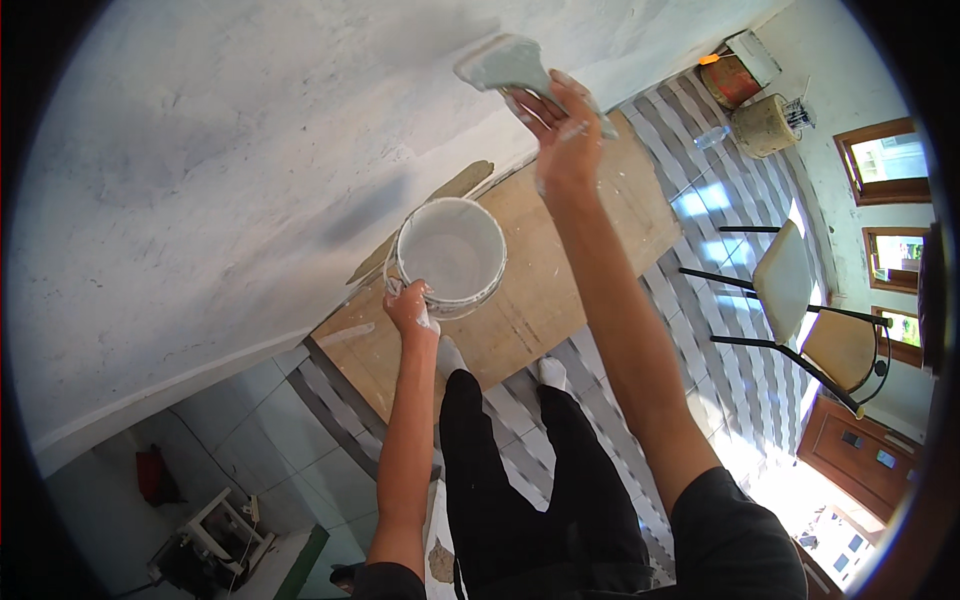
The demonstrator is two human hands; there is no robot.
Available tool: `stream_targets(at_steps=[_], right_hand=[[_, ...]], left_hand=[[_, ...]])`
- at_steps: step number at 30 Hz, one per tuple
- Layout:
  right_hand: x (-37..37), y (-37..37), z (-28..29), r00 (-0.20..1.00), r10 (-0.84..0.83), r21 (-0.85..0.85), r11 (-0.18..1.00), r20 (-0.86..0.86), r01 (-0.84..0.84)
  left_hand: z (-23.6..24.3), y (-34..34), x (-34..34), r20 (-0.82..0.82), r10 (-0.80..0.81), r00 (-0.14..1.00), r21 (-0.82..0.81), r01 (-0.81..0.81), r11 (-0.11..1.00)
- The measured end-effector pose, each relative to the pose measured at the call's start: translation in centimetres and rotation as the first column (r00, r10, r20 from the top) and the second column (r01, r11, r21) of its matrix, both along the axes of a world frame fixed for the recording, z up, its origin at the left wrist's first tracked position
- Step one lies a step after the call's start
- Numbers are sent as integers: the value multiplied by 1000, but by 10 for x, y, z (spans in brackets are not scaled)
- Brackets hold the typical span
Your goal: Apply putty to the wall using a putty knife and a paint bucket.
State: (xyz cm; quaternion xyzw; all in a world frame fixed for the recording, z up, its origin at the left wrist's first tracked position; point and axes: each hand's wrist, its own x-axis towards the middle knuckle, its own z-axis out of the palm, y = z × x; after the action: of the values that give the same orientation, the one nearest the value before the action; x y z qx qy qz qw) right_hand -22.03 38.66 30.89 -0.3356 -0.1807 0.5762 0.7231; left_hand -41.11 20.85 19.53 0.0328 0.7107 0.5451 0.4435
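My right hand (pixel 572 135) is raised to the wall, its fingers wrapped round a wide paintbrush (pixel 505 65). Pale grey-white paint coats the brush, and its broad end is at the white wall (pixel 250 130); I cannot tell whether the bristles touch. Lower down, my left hand (pixel 408 305) grips the rim or handle of a white bucket (pixel 470 300). Whitish paint or liquid shows inside the bucket, and drips mark its rim. White smears cover fingers on both hands.
A brown board (pixel 620 190) lies along the wall's foot, under the bucket and my feet. Striped tiles (pixel 700 330) surround it. To the right stands a chair (pixel 785 280); at the far right corner are a paint-stained bucket (pixel 762 128), a red-and-grey container (pixel 732 82) and a plastic bottle (pixel 712 137).
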Motion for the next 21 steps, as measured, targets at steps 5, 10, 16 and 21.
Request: stream_targets(at_steps=[5,10,16,21], right_hand=[[28,-82,9,979,199,-149,970,33,-192],[18,-138,-1,800,545,-469,791,250,-393],[-11,-154,-64,396,766,-516,638,507,-572],[-39,-159,-109,284,712,-521,677,642,-520]], left_hand=[[8,-5,3,-8,-6,1000,-9,6,1000],[2,-28,-12,-66,-86,994,148,95,984],[23,-39,0,-98,-124,987,142,137,980],[34,-49,3,-72,-126,989,122,135,983]])
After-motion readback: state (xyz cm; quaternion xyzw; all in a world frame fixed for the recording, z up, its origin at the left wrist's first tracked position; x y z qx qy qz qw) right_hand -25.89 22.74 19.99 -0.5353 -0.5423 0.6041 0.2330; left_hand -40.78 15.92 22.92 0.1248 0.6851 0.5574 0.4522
